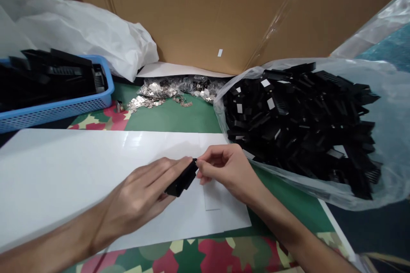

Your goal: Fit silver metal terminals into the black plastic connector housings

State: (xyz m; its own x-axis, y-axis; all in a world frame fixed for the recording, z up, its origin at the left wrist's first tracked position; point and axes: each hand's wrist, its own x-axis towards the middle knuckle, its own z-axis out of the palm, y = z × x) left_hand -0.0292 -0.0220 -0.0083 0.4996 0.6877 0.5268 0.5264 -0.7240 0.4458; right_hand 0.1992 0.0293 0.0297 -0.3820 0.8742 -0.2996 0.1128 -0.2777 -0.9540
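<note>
Black stepped plastic part (pixel 183 180), held in L hand (pixel 141 187); R hand (pixel 229 167) pinched narrow at its end; best braced w/ firm L grip.

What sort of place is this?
Likely a workshop or factory bench for small parts: a clear plastic bag full of black pieces, a blue basket holding more, and small metal pieces heaped behind.

A green tabletop (pixel 166 119) with red, green and cream patterned edging carries a broad flat white sheet (pixel 80 175) at near left and centre, loose flat silvery metal pieces (pixel 141 103) beside clear plastic bags (pixel 163 86) at far centre, and a large translucent plastic bag (pixel 392 136) of black plastic parts (pixel 304 111) at right.
</note>
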